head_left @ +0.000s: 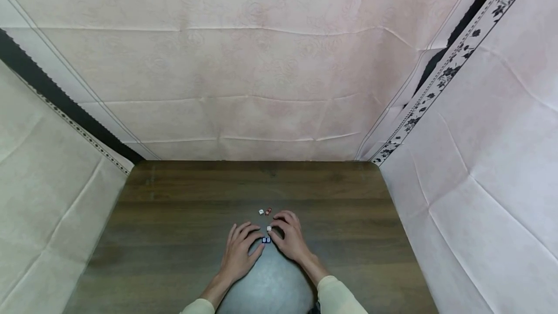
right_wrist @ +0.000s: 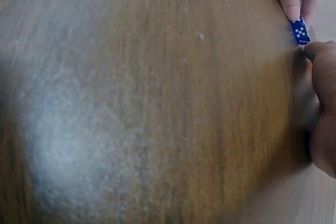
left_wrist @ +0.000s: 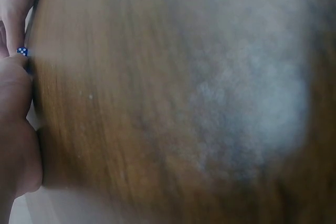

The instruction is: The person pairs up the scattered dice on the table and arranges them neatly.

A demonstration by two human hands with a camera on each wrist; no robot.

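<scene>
Two blue dice [head_left: 266, 240] sit side by side on the brown wooden surface [head_left: 174, 217], between the left hand [head_left: 237, 252], fingers loosely spread, and the right hand [head_left: 293, 240], fingers loosely bent. Just beyond lies a white die [head_left: 269, 228], then another white die [head_left: 261, 212] and red dice [head_left: 269, 210]. Pale cloths [head_left: 261, 62] border three sides. Glare hazes the grain; wrist views cut off both hands, and whether right fingers touch white is unclear.
</scene>
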